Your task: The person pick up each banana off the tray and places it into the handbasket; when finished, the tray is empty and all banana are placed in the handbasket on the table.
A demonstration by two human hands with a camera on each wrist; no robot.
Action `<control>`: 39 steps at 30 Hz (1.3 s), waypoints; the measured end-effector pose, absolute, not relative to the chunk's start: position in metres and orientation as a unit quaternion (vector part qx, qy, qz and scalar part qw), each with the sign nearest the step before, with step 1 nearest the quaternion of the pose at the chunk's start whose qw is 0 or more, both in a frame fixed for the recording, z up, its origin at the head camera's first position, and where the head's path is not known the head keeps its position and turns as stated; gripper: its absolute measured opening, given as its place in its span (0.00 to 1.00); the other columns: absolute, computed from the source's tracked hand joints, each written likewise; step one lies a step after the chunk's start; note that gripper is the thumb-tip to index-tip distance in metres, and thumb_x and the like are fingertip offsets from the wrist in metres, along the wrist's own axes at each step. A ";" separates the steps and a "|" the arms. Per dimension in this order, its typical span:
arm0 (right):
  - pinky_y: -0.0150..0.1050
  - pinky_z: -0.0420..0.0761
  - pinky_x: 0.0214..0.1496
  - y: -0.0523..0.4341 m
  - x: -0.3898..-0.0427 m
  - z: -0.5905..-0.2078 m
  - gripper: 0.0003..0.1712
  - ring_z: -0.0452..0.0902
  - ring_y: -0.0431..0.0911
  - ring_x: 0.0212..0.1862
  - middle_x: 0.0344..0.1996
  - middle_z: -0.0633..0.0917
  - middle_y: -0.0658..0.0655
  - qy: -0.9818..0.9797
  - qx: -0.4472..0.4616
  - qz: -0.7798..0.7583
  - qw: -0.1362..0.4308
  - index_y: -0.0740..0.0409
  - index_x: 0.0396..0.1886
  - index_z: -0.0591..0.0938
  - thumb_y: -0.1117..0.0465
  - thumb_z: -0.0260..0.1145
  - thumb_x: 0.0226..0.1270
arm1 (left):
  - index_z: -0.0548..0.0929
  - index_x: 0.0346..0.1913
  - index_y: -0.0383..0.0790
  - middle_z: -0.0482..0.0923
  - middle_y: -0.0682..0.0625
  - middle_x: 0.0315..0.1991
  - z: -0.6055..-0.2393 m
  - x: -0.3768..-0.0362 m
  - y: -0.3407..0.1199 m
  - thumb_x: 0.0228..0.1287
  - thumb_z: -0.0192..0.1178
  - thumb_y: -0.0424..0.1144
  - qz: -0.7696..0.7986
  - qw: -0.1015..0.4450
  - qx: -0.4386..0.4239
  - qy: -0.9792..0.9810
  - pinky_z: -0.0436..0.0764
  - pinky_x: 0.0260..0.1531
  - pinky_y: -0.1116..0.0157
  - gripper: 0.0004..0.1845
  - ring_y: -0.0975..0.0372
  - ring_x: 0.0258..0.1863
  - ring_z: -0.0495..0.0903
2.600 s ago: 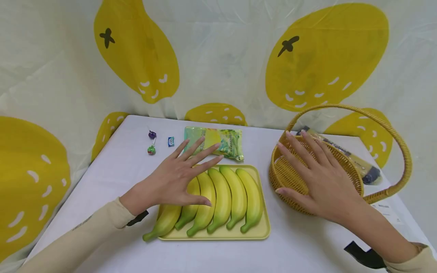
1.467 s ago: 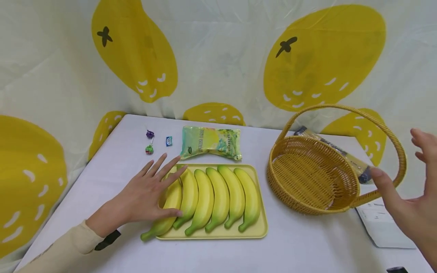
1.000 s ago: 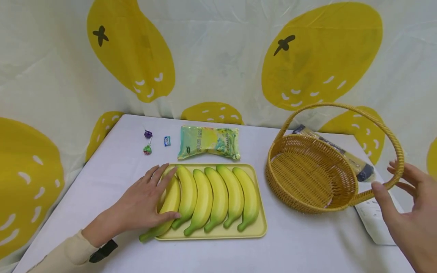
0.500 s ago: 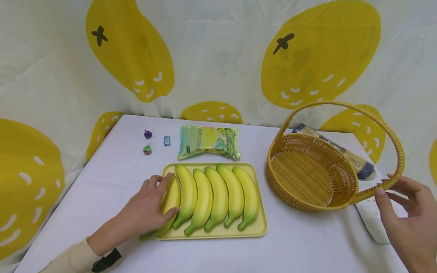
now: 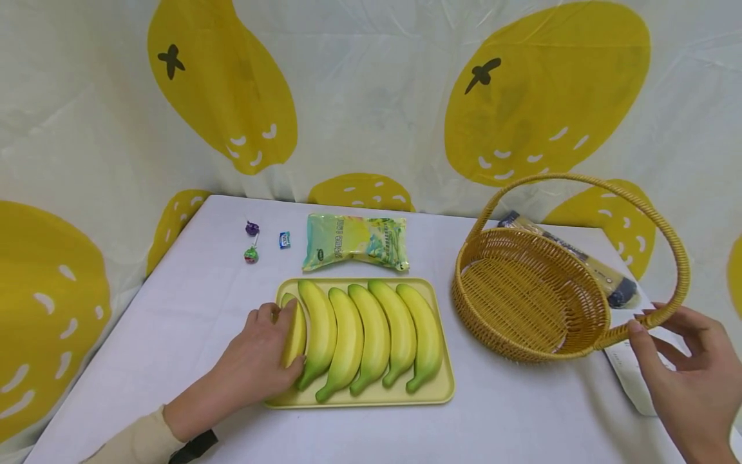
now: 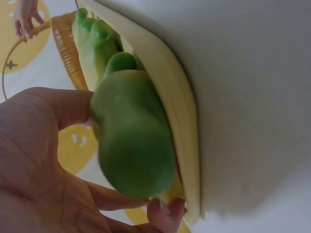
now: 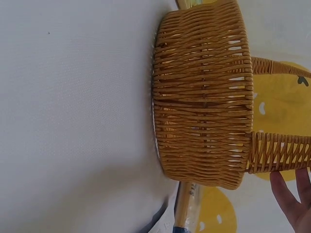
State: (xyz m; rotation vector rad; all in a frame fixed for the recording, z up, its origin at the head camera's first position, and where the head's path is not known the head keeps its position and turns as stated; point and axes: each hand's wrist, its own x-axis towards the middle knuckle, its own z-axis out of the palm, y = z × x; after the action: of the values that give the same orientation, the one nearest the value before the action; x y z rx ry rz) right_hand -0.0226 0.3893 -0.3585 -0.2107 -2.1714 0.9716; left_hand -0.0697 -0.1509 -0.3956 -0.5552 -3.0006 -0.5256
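Observation:
My left hand [image 5: 255, 354] grips the leftmost banana [image 5: 297, 335] on a pale yellow tray [image 5: 445, 389]; its stem end is hidden by the hand in the head view. Up close in the left wrist view, the green end of that banana [image 6: 133, 141] sits between thumb and fingers, close over the tray rim [image 6: 182, 131]. Several more bananas [image 5: 373, 338] lie side by side to its right. At the right, my right hand [image 5: 690, 374] pinches the lower side of the handle [image 5: 677, 258] of a round wicker basket [image 5: 510, 306], which stands upright on the table.
A green and yellow packet [image 5: 356, 241] lies behind the tray. Back left are a purple lollipop [image 5: 252, 228], a green lollipop [image 5: 251, 255] and a small blue wrapped sweet [image 5: 285, 240]. Behind the basket lies a long package [image 5: 603, 274]; a flat white item [image 5: 628, 374] is partly under the right hand.
Both hands were spread in the air over the tray and basket. My left hand has come down and closed around the leftmost banana; my right has moved right to the basket's handle and taken it.

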 end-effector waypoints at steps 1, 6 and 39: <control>0.19 0.75 0.49 0.389 -0.023 -0.359 0.34 0.80 0.36 0.53 0.54 0.82 0.45 -0.845 -0.082 0.379 0.368 0.66 0.67 0.78 0.82 0.72 0.59 | 0.67 0.75 0.22 0.70 0.24 0.59 -0.396 -0.070 -0.150 0.56 0.72 0.43 -0.169 0.018 -0.178 -0.969 0.84 0.37 0.45 0.47 0.36 0.56 0.72; 0.19 0.76 0.49 0.389 -0.023 -0.360 0.34 0.80 0.38 0.54 0.54 0.82 0.46 -0.841 -0.082 0.387 0.371 0.66 0.67 0.78 0.82 0.71 0.60 | 0.63 0.76 0.19 0.67 0.22 0.60 -0.395 -0.073 -0.143 0.57 0.73 0.40 -0.164 -0.010 -0.174 -0.971 0.84 0.32 0.49 0.49 0.36 0.55 0.74; 0.21 0.76 0.50 0.389 -0.023 -0.363 0.32 0.80 0.40 0.54 0.53 0.84 0.47 -0.835 -0.068 0.397 0.375 0.72 0.66 0.77 0.84 0.69 0.60 | 0.70 0.74 0.28 0.72 0.36 0.44 -0.386 -0.079 -0.168 0.63 0.66 0.31 -0.207 0.030 -0.170 -0.963 0.76 0.30 0.57 0.36 0.52 0.33 0.73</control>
State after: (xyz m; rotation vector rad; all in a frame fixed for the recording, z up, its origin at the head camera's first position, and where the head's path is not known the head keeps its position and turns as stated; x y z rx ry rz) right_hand -0.0234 0.3895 -0.3629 -0.1740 -2.1367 1.0157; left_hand -0.0789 -0.1680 -0.3857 -0.5244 -2.9682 -0.6376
